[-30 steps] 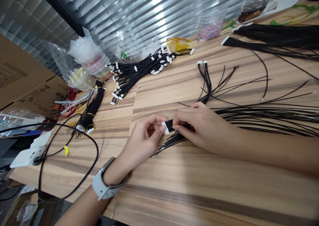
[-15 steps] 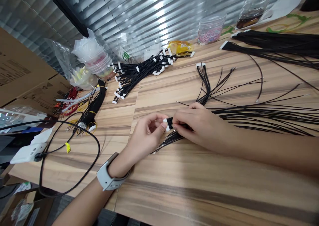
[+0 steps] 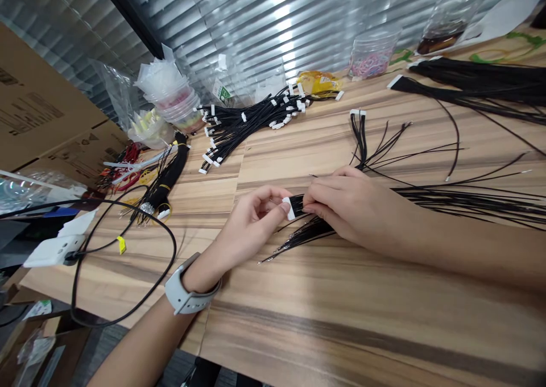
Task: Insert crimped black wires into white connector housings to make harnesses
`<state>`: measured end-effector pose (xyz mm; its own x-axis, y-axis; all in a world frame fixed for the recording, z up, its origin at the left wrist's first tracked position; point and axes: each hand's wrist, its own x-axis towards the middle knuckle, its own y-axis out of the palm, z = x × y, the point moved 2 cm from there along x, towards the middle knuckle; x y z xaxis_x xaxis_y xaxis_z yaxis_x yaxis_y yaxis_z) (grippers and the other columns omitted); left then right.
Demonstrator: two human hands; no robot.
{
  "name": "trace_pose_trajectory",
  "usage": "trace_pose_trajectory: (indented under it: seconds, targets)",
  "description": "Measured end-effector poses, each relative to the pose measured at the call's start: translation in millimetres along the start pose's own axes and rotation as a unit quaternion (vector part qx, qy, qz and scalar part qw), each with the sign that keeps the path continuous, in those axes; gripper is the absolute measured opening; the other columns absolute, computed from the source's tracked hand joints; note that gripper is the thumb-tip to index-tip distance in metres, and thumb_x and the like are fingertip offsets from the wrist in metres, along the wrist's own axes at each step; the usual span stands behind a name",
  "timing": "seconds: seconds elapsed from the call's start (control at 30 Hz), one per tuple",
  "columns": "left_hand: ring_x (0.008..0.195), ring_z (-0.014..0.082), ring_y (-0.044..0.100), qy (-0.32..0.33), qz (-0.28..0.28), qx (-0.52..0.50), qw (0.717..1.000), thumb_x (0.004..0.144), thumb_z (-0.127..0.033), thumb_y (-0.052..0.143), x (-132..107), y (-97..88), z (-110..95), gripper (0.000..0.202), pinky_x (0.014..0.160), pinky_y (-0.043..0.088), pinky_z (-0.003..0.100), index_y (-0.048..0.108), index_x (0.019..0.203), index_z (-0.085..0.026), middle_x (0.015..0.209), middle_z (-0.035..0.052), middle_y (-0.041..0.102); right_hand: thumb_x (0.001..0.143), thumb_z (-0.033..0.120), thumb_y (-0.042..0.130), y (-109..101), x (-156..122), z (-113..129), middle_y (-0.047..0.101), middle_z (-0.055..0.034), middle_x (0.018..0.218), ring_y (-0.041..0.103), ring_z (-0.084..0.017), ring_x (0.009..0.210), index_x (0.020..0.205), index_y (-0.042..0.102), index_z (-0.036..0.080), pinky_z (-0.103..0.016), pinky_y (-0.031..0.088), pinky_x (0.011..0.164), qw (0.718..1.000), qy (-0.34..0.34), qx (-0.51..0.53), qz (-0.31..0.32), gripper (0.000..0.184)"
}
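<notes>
My left hand pinches a white connector housing between thumb and fingers. Black wires run out of its right side. My right hand is closed on these wires close to the connector; its fingertips hide part of them. Below my right hand lies a bundle of loose black wires with small metal terminals at their tips. More black wires stretch to the right behind my right forearm. Just beyond my hands lies a harness with a white connector.
Finished-looking harnesses are piled at the back, beside stacked plastic cups. A tied wire bundle and a looped black cable with a power strip lie left. Wire bundles lie at the back right.
The view has shifted slightly. My right hand has moved a little back along the wires, away from the connector, and more wire shows between the two hands. The left hand keeps its pinch.
</notes>
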<state>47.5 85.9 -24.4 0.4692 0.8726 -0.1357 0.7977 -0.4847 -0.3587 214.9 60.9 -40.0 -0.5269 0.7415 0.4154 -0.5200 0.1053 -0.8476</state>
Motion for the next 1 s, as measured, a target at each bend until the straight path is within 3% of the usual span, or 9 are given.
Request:
trace_pose_trajectory:
  seconds: [0.13,0.2,0.3,0.47,0.57,0.67,0.8,0.9,1.0]
  targets:
    - [0.065,0.0084,0.052,-0.004,0.000,-0.044,0.999,0.079,-0.028,0.061,1,-7.0,0,0.015,0.062,0.042,0.019,0.061,0.087,-0.015,0.070,-0.0013,0.058,0.088,0.021,0.043,-6,0,0,0.058,-0.0030,0.074,0.051,-0.015,0.068,0.075,0.053,0.016,-0.031,0.037,0.070,1.000,0.013,-0.012,-0.001,0.017]
    - [0.063,0.0075,0.054,-0.009,-0.013,-0.083,0.996,0.077,-0.026,0.063,1,-11.8,0,0.013,0.061,0.043,0.017,0.063,0.084,-0.015,0.069,-0.0016,0.061,0.085,0.027,0.049,-10,0,0,0.056,-0.0062,0.082,0.051,-0.018,0.076,0.083,0.054,0.014,-0.031,0.039,0.070,0.999,0.027,-0.002,-0.041,0.014]
    - [0.060,0.0073,0.056,-0.026,-0.034,-0.143,0.989,0.074,-0.025,0.066,1,-16.5,1,0.012,0.060,0.045,0.017,0.065,0.082,-0.016,0.067,-0.0017,0.063,0.082,0.032,0.054,-11,0,-1,0.053,-0.0124,0.099,0.049,-0.024,0.093,0.100,0.054,0.011,-0.036,0.039,0.080,0.996,0.033,-0.025,-0.085,0.029]
    - [0.080,0.0148,0.063,0.004,-0.037,-0.178,0.983,0.077,-0.044,0.060,-1,-12.8,5,0.031,0.075,0.050,0.027,0.062,0.094,-0.017,0.090,0.0044,0.066,0.088,0.023,0.044,-6,3,-9,0.059,-0.0045,0.086,0.054,-0.018,0.083,0.092,0.057,0.017,-0.032,0.040,0.074,0.992,0.095,0.083,0.008,0.015]
    - [0.116,0.0229,0.048,0.119,-0.008,-0.009,0.993,0.085,-0.050,0.045,-6,-4.4,1,0.048,0.101,0.036,0.039,0.049,0.120,-0.018,0.125,0.0108,0.053,0.090,0.032,0.042,-10,6,-12,0.060,-0.0002,0.077,0.055,-0.014,0.072,0.089,0.056,0.019,-0.027,0.041,0.064,0.965,0.149,0.214,0.023,0.019]
    - [0.131,0.0262,0.030,0.222,0.063,0.223,0.947,0.083,-0.046,0.052,-13,9.0,-7,0.067,0.109,0.024,0.043,0.028,0.137,-0.017,0.142,0.0134,0.035,0.091,0.041,0.041,-16,10,-12,0.060,-0.0007,0.080,0.057,-0.014,0.077,0.085,0.056,0.018,-0.026,0.043,0.071,0.922,0.164,0.349,0.028,0.028]
    - [0.134,0.0251,0.025,0.239,0.140,0.340,0.899,0.089,-0.043,0.040,-19,19.6,-9,0.068,0.109,0.023,0.045,0.011,0.142,-0.013,0.146,0.0154,0.027,0.088,0.046,0.044,-23,15,-15,0.061,-0.0014,0.074,0.057,-0.013,0.076,0.084,0.059,0.017,-0.027,0.043,0.076,0.855,0.211,0.472,0.034,0.033]
    - [0.137,0.0275,0.018,0.227,0.160,0.397,0.875,0.091,-0.040,0.037,-19,20.8,-7,0.061,0.109,0.021,0.050,0.016,0.143,-0.017,0.149,0.0125,0.023,0.089,0.048,0.044,-31,17,-20,0.058,0.0007,0.063,0.053,-0.011,0.063,0.092,0.061,0.017,-0.025,0.042,0.065,0.818,0.229,0.528,0.003,0.035]
    - [0.136,0.0283,0.022,0.236,0.154,0.423,0.861,0.090,-0.033,0.040,-18,19.9,-7,0.048,0.108,0.025,0.050,0.033,0.136,-0.020,0.147,0.0096,0.029,0.089,0.049,0.041,-39,18,-24,0.050,0.0036,0.052,0.041,-0.008,0.048,0.091,0.061,0.018,-0.024,0.033,0.050,0.806,0.222,0.548,-0.013,0.038]
